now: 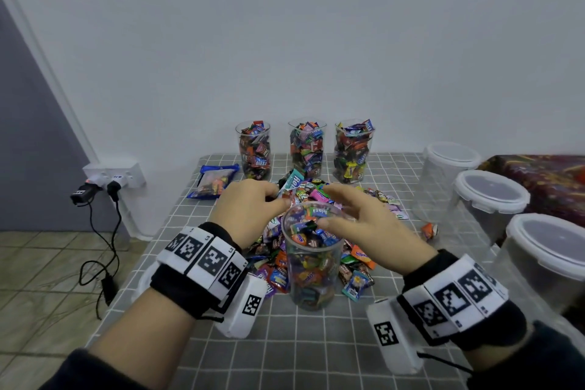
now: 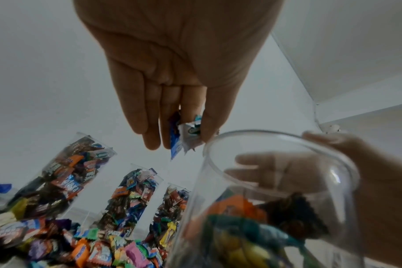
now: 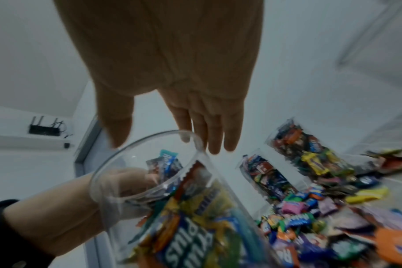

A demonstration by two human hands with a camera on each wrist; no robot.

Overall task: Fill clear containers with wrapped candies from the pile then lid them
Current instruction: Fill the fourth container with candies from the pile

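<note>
Pinching light, slippery wrapped candies [image 2: 184,134] beside the clear cup's [image 1: 311,250] rim, the left hand [image 1: 248,210] grips them; the right hand [image 1: 364,225] hovers with relaxed, empty fingers.

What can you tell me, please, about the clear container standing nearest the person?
The clear container is a tall, round, transparent cup, plastic by its look, upright and lidless on the checked tablecloth at the candy pile's near edge. Wrapped candies fill most of it. The right hand hovers open at its rim; the left hand holds wrapped candies beside it.
</note>
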